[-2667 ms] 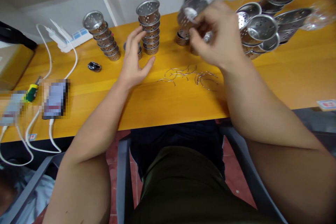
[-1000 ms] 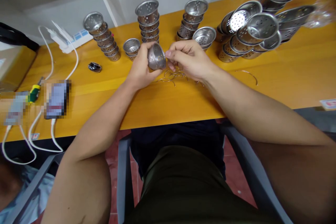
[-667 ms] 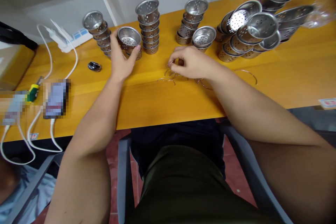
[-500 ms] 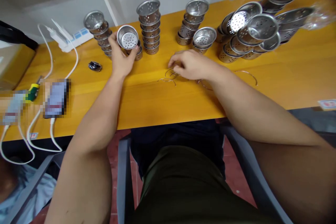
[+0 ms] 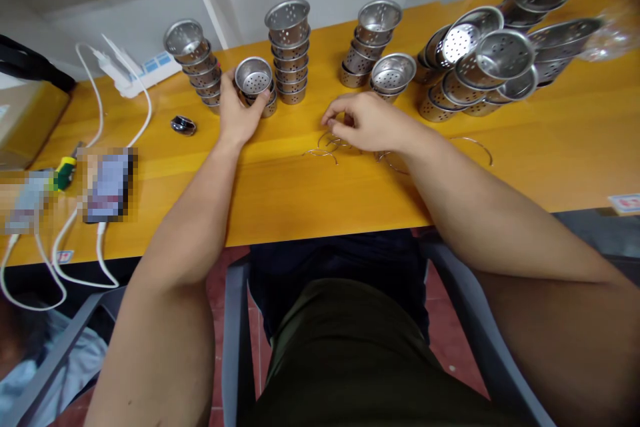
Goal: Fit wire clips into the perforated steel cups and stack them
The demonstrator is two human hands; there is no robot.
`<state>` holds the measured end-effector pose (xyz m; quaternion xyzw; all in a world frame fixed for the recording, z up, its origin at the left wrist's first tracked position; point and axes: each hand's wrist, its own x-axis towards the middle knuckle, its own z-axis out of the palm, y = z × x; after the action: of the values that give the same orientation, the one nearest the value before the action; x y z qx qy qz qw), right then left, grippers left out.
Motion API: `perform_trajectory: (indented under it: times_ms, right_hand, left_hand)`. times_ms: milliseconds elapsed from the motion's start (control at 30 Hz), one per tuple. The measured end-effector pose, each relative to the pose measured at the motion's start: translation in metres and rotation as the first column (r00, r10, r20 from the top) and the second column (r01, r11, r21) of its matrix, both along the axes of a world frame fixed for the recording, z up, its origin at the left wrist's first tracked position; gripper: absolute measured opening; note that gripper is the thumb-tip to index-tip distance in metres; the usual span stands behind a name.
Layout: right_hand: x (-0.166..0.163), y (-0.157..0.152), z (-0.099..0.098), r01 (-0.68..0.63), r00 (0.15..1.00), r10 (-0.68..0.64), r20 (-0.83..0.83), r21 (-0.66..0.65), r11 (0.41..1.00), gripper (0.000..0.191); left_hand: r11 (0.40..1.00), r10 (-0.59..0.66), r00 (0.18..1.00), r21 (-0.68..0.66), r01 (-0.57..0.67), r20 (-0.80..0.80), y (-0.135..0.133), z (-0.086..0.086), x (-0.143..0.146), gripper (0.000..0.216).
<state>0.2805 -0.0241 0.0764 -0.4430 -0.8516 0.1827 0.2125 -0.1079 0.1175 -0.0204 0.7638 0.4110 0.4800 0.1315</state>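
My left hand (image 5: 239,115) is wrapped round a perforated metal cup (image 5: 254,73), thumb on its right side and fingers on its left. That cup sits on top of a short stack, with the lower cups partly behind my thumb. My right hand (image 5: 369,121) rests low over the table among thin curved wires (image 5: 323,153). Its fingers are curled, with thumb and index tips close together; whatever lies between them is hidden. Just behind it stands a short pair of nested cups (image 5: 393,72).
Taller cup stacks stand at left (image 5: 186,40), centre (image 5: 289,20) and back (image 5: 379,20). A cluster of leaning cups (image 5: 495,57) fills the right. Phone (image 5: 109,185), screwdriver (image 5: 65,173), white cables, a power strip (image 5: 150,73) and a small black object (image 5: 183,125) lie left.
My left hand has lowered the cup slightly onto the short stack, still gripping it. My right hand has barely moved, its fingers still curled over the wires.
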Motion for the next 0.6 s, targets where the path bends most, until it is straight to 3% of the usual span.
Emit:
perform_trajectory:
  times_ms: [100,200,300,433,600]
  right_hand:
    - [0.001,0.001,-0.001,-0.001,1.0,0.001,-0.016,0.004,1.0,0.023]
    - [0.001,0.0,-0.002,-0.006,0.999,0.006,-0.034,0.002,1.0,0.021]
    - [0.001,0.0,-0.002,-0.011,0.999,0.011,-0.044,-0.008,1.0,0.023]
    - [0.0,0.0,-0.001,-0.014,0.999,0.014,-0.045,0.0,1.0,0.023]
    - [-0.001,0.0,-0.002,-0.002,0.998,0.003,-0.057,0.003,1.0,0.021]
  left_hand:
    - [0.995,0.1,0.995,0.011,-0.1,0.022,-0.012,0.012,0.011,0.103]
    - [0.996,0.09,0.996,0.021,-0.09,-0.012,-0.021,0.02,0.013,0.103]
    - [0.997,0.082,0.996,-0.001,-0.082,-0.023,-0.018,0.017,0.008,0.099]
    - [0.994,0.086,0.996,-0.066,-0.084,0.023,-0.007,0.008,0.003,0.119]
    - [0.989,0.114,0.993,-0.092,-0.114,-0.013,-0.012,0.018,0.007,0.117]
